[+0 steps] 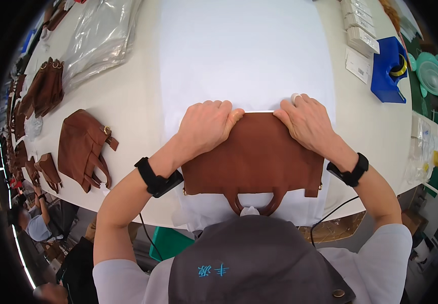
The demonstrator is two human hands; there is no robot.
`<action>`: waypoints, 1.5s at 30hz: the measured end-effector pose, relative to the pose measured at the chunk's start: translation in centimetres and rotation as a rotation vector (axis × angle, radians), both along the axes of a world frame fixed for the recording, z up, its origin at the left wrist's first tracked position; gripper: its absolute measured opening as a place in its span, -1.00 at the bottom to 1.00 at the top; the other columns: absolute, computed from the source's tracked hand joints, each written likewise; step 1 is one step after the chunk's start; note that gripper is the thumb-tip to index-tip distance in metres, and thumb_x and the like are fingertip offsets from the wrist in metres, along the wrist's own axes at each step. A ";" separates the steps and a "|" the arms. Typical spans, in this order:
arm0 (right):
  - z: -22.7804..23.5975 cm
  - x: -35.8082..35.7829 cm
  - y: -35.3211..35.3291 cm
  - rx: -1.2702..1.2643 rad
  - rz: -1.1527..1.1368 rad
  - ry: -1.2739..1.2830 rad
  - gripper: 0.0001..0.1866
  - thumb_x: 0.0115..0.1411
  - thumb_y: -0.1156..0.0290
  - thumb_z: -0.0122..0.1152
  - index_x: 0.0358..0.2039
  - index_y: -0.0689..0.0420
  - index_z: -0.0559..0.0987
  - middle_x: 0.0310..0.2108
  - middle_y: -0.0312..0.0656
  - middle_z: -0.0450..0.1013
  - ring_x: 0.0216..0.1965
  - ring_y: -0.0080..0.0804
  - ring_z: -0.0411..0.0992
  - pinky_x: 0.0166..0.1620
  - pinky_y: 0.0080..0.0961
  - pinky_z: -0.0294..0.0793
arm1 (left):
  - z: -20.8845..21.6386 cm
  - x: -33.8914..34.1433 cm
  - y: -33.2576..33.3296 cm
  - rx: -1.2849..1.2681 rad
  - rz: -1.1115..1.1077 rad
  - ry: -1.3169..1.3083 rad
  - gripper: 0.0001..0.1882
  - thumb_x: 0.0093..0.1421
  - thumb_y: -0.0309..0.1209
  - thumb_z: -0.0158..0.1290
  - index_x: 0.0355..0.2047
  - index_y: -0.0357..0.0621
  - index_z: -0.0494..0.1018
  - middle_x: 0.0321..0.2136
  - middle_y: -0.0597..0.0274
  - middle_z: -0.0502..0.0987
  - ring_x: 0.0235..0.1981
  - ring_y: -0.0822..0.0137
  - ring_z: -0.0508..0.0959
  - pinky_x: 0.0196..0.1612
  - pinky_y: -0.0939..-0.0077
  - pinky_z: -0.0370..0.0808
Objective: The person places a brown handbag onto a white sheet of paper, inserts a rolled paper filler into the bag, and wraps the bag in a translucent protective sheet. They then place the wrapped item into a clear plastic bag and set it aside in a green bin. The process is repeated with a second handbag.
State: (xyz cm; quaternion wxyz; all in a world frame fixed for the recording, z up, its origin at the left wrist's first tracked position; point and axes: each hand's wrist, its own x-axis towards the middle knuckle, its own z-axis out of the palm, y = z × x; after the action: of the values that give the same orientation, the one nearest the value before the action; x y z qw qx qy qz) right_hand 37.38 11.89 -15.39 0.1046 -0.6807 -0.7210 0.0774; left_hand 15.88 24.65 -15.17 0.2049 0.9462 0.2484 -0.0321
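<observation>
A brown handbag (254, 157) lies flat in front of me on a white sheet (249, 50), its two looped handles (272, 203) toward my body. My left hand (210, 124) grips the far left corner of the bag, with the thumb on the brown face and the fingers curled over the edge. At the far right corner my right hand (307, 123) holds the bag in the same way; a pale band circles one finger. Between the hands a thin white strip shows along the bag's far edge. The fingertips beyond that edge are hidden.
Another brown handbag (79, 149) lies on the table at left, with more brown bags (49, 88) beyond it. Clear plastic bags (102, 38) are piled at the far left. At right stand a blue tape dispenser (387, 71) and stacked white cards (360, 38). Co-workers sit at left.
</observation>
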 end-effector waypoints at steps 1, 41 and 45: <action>-0.7 0.2 0.1 -0.019 -0.005 0.034 -0.71 0.24 0.18 0.06 -0.49 0.12 0.44 -0.59 -0.14 0.35 -0.53 -0.21 0.36 -0.47 -0.34 0.34 | -0.2 0.0 0.0 -0.034 0.028 0.001 -0.61 0.34 -0.18 -0.21 -0.51 -0.17 0.39 -0.63 0.13 0.43 -0.56 0.08 0.44 -0.49 0.23 0.37; -1.6 3.2 8.5 0.047 -0.142 0.012 -0.47 0.24 -0.14 -0.11 -0.09 0.05 0.50 -0.32 -0.01 0.43 -0.22 -0.10 0.45 -0.23 -0.25 0.48 | -0.8 -1.2 4.7 0.179 -0.056 -0.055 -0.34 0.26 0.09 -0.18 0.31 0.22 0.06 0.32 0.05 -0.01 0.32 -0.02 -0.03 0.27 -0.24 -0.20; -1.6 3.4 8.4 0.037 -0.152 0.028 -0.48 0.23 -0.14 -0.09 -0.09 0.04 0.50 -0.29 -0.03 0.43 -0.22 -0.10 0.45 -0.22 -0.26 0.47 | 0.4 0.4 2.6 0.322 -0.074 -0.019 -0.31 0.25 0.12 -0.19 0.32 0.17 0.03 0.35 0.06 -0.08 0.35 -0.07 -0.12 0.24 -0.37 -0.26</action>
State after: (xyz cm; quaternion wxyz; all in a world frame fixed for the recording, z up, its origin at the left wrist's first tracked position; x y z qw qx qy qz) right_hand 40.78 20.24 -16.96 0.1325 -0.7301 -0.6671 0.0655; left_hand 16.24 27.27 -14.74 0.0515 0.9756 0.2132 0.0094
